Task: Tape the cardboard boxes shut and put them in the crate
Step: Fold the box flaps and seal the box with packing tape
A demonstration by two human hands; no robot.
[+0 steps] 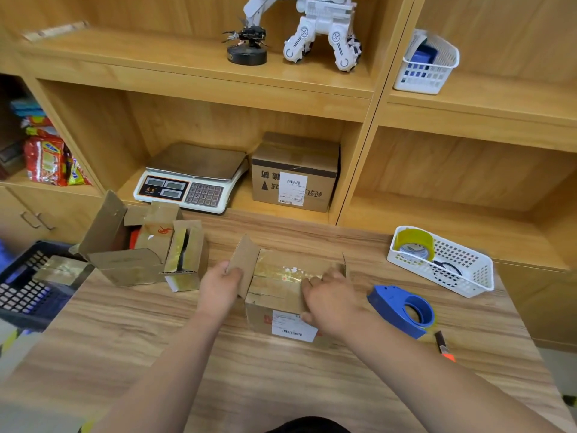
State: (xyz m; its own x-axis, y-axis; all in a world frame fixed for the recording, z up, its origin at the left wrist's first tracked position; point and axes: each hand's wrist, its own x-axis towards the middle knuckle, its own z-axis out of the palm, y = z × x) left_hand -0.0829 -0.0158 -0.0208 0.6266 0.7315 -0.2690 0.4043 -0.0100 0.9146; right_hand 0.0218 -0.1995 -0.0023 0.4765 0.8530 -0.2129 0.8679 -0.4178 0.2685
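A small cardboard box point(274, 295) with a white shipping label sits in the middle of the wooden table point(156, 332). My left hand point(218, 285) grips its raised left flap. My right hand point(331, 303) rests on the folded top at the box's right side, fingers bent over the edge. A second, larger box point(137, 245) stands open at the left with its flaps up. A blue tape dispenser point(404, 310) lies to the right of the small box. At the far left is the dark blue crate point(18, 295), holding a taped box point(61, 269).
A white basket point(462, 270) with a yellow tape roll and scissors sits at the table's right. An orange-tipped cutter point(443, 345) lies near the right edge. On the shelf behind are a scale point(190, 179) and another cardboard box point(295, 173).
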